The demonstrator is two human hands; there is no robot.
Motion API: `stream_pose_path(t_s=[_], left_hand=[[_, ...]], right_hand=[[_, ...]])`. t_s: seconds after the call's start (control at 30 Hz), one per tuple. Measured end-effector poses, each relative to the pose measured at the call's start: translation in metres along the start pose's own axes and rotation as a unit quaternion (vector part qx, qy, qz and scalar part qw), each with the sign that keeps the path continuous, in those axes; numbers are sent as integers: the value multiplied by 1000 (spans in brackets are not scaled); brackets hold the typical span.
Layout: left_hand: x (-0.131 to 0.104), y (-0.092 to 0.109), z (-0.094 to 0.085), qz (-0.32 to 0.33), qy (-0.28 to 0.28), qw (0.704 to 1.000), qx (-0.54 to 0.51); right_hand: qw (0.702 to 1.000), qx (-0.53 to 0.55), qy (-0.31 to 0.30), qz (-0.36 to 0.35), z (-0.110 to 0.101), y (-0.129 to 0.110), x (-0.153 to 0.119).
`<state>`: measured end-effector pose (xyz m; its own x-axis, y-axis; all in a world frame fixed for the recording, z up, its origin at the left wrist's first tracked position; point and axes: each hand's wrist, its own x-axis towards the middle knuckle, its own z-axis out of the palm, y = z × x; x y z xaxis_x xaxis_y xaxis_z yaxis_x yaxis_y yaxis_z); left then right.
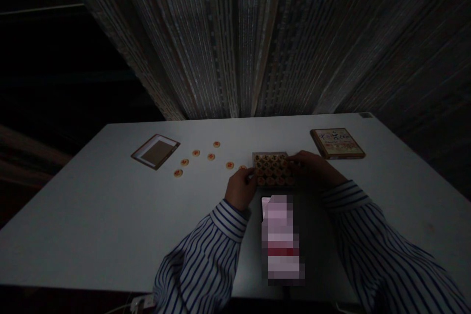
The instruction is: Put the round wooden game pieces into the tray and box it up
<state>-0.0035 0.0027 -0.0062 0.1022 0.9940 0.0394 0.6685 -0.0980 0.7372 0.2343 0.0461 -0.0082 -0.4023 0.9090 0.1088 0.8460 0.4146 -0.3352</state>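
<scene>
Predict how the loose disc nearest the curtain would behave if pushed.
Lying flat, the disc would probably slide over the smooth-looking table, not roll. Its small size suggests little weight. Stood on edge, its round rim might roll.

- Table [110, 216]: white, smooth; faint sheen at near edge;
- Curtain [224, 34]: cloth-like strands; ribbed, rough-looking;
- Sleeves [204, 255]: striped cloth; matt, creased;
- Discs [184, 162]: wood-like; smooth;
- Box [338, 143]: printed, paper-like cover;
- Tray [270, 153]: material too dark to tell.
</scene>
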Motion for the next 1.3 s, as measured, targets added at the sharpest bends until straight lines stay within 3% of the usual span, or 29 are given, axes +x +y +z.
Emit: stream_pose_path(t_s=[1.0, 1.3], left_hand=[[-1, -2, 1, -5, 4, 1000, 3], [-2, -1, 1, -2, 9, 1000, -1]], right_hand=[[999, -40, -7, 11, -2, -8, -1], [998, -6, 17, 61, -1, -11, -10]])
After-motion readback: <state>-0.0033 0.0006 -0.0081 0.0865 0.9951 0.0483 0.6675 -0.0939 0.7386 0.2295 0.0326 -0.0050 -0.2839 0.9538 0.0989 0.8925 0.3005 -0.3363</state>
